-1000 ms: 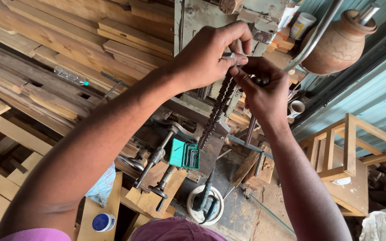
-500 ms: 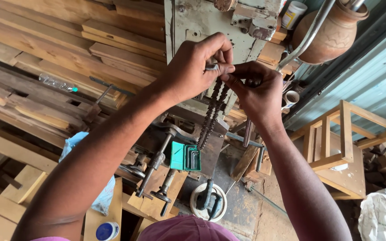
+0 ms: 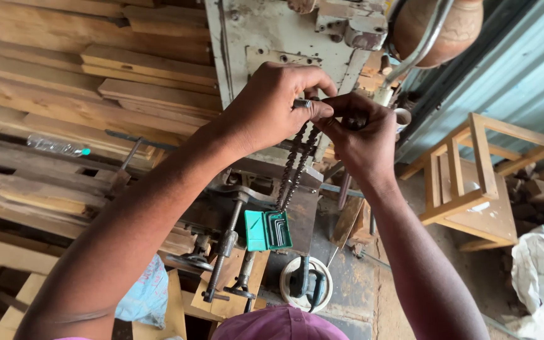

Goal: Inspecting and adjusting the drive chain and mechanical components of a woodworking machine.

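My left hand (image 3: 275,104) and my right hand (image 3: 360,135) meet in front of a worn grey machine (image 3: 266,38). Both pinch the top of a dark linked chain (image 3: 292,170) that hangs down in a double strand. A small ribbed metal part (image 3: 302,103) sits between my left thumb and fingers, at the chain's upper end. Below the chain, a green holder with a set of hex keys (image 3: 268,230) rests on the machine's table.
Stacked wooden planks (image 3: 83,94) fill the left side. A wooden stool frame (image 3: 473,176) stands at the right by a corrugated metal wall (image 3: 524,75). A brown clay pot (image 3: 436,28) sits at the top. A handwheel (image 3: 305,284) and threaded rods (image 3: 225,252) lie below.
Both hands have kept hold of the chain's top. The view has shifted, so the hands and machine sit slightly lower and more central in the picture.
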